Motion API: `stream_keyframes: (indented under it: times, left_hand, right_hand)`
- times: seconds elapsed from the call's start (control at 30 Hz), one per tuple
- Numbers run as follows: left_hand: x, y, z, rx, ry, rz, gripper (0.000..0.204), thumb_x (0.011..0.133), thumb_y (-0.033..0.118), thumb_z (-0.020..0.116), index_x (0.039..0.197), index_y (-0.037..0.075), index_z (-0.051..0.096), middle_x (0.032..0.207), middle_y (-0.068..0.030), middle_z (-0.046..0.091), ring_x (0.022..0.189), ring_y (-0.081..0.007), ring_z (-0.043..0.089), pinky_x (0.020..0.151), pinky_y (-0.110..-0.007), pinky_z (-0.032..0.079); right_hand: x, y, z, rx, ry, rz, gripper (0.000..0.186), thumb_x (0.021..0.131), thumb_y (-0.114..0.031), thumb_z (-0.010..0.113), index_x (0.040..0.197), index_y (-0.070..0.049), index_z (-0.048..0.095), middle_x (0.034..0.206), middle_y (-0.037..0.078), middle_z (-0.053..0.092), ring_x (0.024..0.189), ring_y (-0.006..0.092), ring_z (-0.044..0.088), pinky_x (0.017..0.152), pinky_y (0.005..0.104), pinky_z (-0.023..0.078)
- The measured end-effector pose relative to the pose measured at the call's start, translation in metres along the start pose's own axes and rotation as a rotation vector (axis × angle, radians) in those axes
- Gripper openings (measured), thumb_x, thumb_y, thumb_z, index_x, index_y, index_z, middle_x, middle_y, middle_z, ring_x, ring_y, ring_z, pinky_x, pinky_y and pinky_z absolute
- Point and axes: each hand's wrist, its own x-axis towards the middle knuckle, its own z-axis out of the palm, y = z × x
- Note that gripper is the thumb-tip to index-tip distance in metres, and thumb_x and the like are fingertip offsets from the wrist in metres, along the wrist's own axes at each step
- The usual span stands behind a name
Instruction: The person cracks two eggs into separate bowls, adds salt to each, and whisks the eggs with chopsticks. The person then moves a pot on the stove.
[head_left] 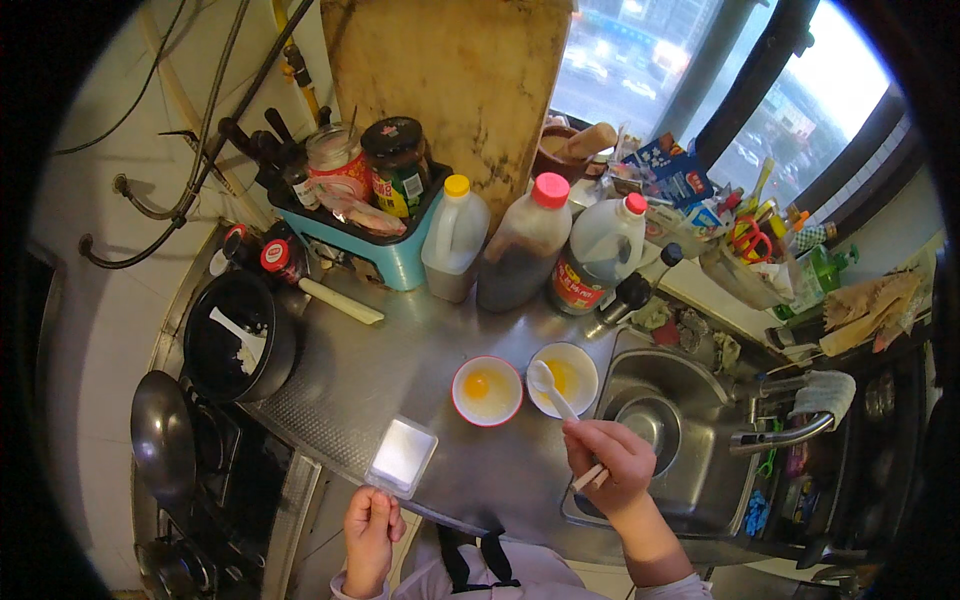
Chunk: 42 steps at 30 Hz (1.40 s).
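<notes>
Spoon [552,390] gripped by right hand [612,465]; left hand [371,525] pinches plastic box [402,456].

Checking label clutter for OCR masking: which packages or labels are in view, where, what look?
Dark sauce bottle: counter back, pink cap.
Clear jug: right of it, red cap, red label.
White jug: left of it, yellow cap.
Two jars: in blue rack, red and green labels.
Blue packet: windowsill.
No screens.

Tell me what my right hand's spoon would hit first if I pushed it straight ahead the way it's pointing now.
The right hand holds a white spoon angled up and left. Its bowl already sits over the white bowl with a yolk, so that bowl comes first, though whether it touches is unclear. Beyond stands the dark sauce bottle.
</notes>
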Motion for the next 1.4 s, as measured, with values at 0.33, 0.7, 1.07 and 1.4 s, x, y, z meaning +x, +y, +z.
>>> stream_keyframes:
  times: [0.33, 0.7, 1.07, 1.4]
  left_hand:
    - [-0.003, -0.003, 0.005, 0.035, 0.026, -0.018, 0.022, 0.102, 0.025, 0.046, 0.088, 0.008, 0.047, 0.067, -0.0011, 0.044, 0.049, -0.0084, 0.035, 0.045, -0.022, 0.031]
    - [-0.001, -0.004, 0.007, 0.055, 0.005, -0.014, 0.023, 0.101, 0.028, 0.047, 0.088, 0.009, 0.048, 0.068, -0.001, 0.044, 0.049, -0.0082, 0.035, 0.045, -0.021, 0.031]
    - [-0.003, -0.004, 0.009, 0.037, 0.01, -0.013, 0.023, 0.101, 0.027, 0.047, 0.087, 0.01, 0.048, 0.068, -0.0004, 0.045, 0.05, -0.0077, 0.036, 0.045, -0.021, 0.031]
    - [-0.006, -0.003, 0.014, 0.052, 0.024, 0.005, 0.021, 0.101, 0.026, 0.047, 0.088, 0.009, 0.048, 0.066, -0.0008, 0.044, 0.049, -0.0081, 0.036, 0.044, -0.022, 0.031]
  right_hand:
    - [-0.014, 0.026, -0.027, -0.036, 0.082, 0.182, 0.029, 0.072, 0.008, 0.072, 0.099, -0.003, 0.07, 0.083, 0.011, 0.07, 0.065, 0.0183, 0.065, 0.058, 0.0253, 0.05]
    - [-0.023, 0.054, -0.054, -0.332, 0.084, -0.069, 0.046, 0.062, 0.003, 0.069, 0.107, -0.005, 0.069, 0.088, 0.009, 0.07, 0.06, 0.0191, 0.061, 0.054, 0.027, 0.048]
    - [-0.017, 0.048, -0.06, -0.414, 0.022, -0.116, 0.045, 0.062, 0.001, 0.068, 0.106, -0.006, 0.069, 0.094, 0.008, 0.07, 0.059, 0.0176, 0.06, 0.052, 0.028, 0.049]
    - [-0.019, 0.048, -0.057, -0.357, 0.061, -0.061, 0.039, 0.067, 0.003, 0.071, 0.105, -0.007, 0.07, 0.089, 0.009, 0.07, 0.061, 0.0198, 0.062, 0.055, 0.0272, 0.05]
